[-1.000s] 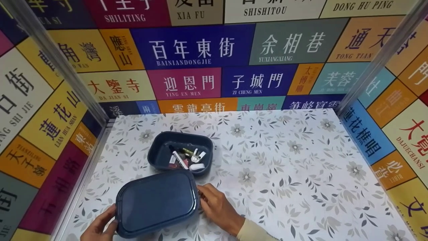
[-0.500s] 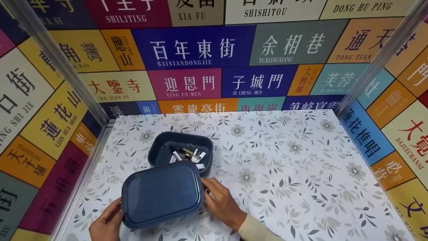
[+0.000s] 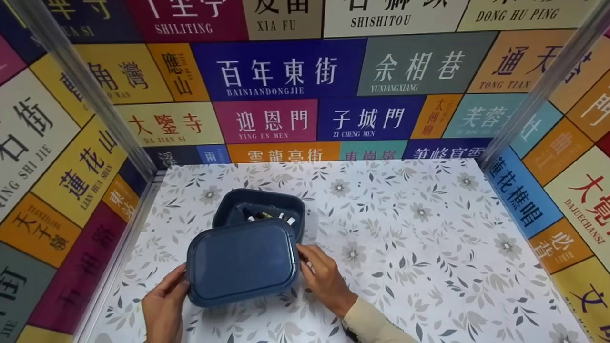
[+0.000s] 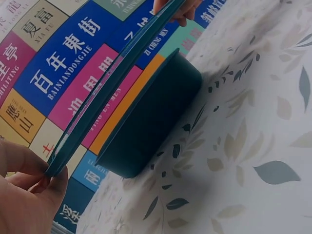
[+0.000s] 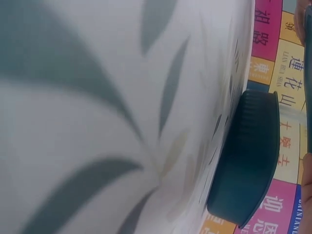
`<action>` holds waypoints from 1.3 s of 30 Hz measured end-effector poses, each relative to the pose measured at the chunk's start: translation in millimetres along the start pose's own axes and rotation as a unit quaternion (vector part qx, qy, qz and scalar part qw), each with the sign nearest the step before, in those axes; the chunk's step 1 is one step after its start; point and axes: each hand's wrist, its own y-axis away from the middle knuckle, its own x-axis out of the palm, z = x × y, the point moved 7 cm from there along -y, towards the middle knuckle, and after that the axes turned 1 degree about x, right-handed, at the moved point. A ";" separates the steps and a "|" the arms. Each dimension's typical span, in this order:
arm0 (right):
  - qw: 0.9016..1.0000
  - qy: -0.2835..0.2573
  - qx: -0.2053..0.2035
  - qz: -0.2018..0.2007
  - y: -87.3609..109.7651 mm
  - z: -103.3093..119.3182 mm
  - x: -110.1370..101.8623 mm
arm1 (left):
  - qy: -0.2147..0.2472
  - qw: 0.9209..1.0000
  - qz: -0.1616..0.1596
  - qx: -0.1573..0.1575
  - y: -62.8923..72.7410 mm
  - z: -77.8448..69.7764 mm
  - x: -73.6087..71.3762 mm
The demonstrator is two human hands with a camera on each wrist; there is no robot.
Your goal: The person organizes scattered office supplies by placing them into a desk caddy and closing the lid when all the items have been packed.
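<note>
A dark blue rectangular lid [image 3: 243, 262] with rounded corners is held level by both hands. My left hand [image 3: 164, 302] pinches its left edge, thumb against fingers, as the left wrist view shows at the lid [image 4: 114, 73]. On the opposite edge my right hand [image 3: 326, 276] grips the lid. Behind and below it stands a dark blue box [image 3: 259, 197] on the table, its near part hidden by the lid. Small items [image 3: 271, 216], some white and one black, lie inside the box. Both wrist views show a gap between the lid and the box [image 4: 151, 117].
A white table [image 3: 429, 267] with a grey leaf and flower print lies under everything. Walls covered in coloured panels [image 3: 276, 69] with lettering rise at the back and both sides. Metal posts [image 3: 529, 90] mark the corners.
Both hands have carried the lid away from the person and slightly right. It now covers more of the box's near side and hides most of the small items.
</note>
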 end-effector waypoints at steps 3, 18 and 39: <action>1.000 0.011 -0.006 -0.011 -3.0 -2.4 -2.4 | -0.010 1.000 0.012 -0.005 -6.6 -1.6 5.5; 1.000 0.012 0.005 -0.016 -9.2 -14.3 -8.7 | 0.015 0.998 0.061 0.009 -29.7 -10.2 26.7; 0.999 0.016 -0.015 -0.036 -19.5 -17.0 -16.7 | 0.082 0.992 0.085 0.050 -33.5 -28.9 38.4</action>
